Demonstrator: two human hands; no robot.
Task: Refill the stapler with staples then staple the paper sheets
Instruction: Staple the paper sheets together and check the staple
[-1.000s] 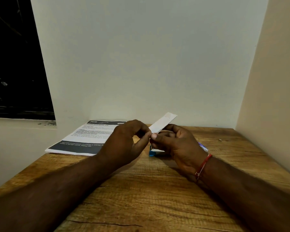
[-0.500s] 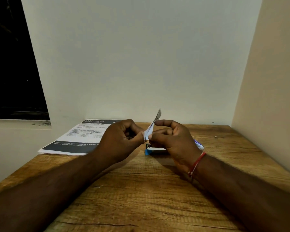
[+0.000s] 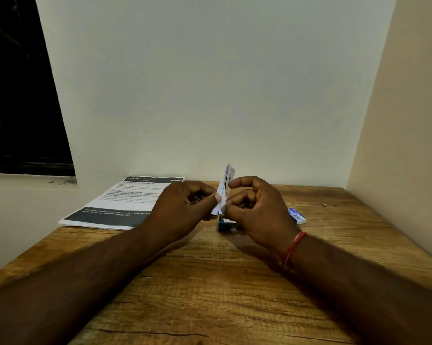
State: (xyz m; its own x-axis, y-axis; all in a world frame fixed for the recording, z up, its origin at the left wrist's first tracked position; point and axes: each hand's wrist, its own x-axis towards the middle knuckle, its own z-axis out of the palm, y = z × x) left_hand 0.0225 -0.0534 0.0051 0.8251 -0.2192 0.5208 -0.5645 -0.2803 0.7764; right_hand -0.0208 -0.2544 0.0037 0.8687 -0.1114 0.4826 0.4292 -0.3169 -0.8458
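Observation:
Both hands meet above the middle of the wooden table [image 3: 210, 295]. Between them stands a small white paper slip [image 3: 225, 183], edge-on and nearly upright. My left hand [image 3: 182, 210] pinches its lower part with the thumb tip. From the other side my right hand [image 3: 257, 212] pinches it, fingers curled. Just under the hands lies a blue stapler [image 3: 222, 224], mostly hidden by my right hand. A small blue-and-white staple box [image 3: 297, 215] lies right of that hand. The printed paper sheets [image 3: 120, 205] lie at the table's left rear.
White walls close the table at the back and on the right. A dark window is at the left. A tiny pale scrap [image 3: 324, 204] lies near the right rear of the table.
The paper slip has turned from lying slanted and face-on to standing edge-on between my fingers. Both hands stay together above the stapler.

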